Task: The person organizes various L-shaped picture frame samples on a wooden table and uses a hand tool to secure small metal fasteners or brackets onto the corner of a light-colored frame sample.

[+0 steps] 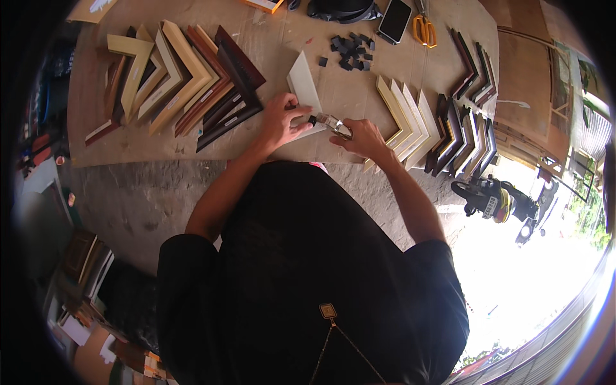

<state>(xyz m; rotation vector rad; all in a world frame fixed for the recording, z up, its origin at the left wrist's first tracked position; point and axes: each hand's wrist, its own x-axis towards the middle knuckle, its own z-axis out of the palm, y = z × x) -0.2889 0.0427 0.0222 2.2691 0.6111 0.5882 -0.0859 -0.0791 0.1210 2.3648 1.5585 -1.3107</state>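
On the near part of the table, my left hand (283,123) is closed in a pinch, thumb and finger at a small black square piece (312,120). This piece lies over a pale, off-white frame corner sample (304,83), an L of moulding whose near arm is partly covered by that hand. Closed around a silver hand tool with loop-like handles (338,129), my right hand (364,138) comes in from the right. The tool's blocky metal head is right beside the black piece; whether they touch I cannot tell.
Several brown, gold and dark frame corner samples (183,80) lie nested at left, with white and dark ones (410,122) at right. Beyond my hands are loose black squares (351,52), a phone (394,21), orange-handled scissors (424,31) and a black bag (343,9). A motorcycle (500,200) stands outside at right.
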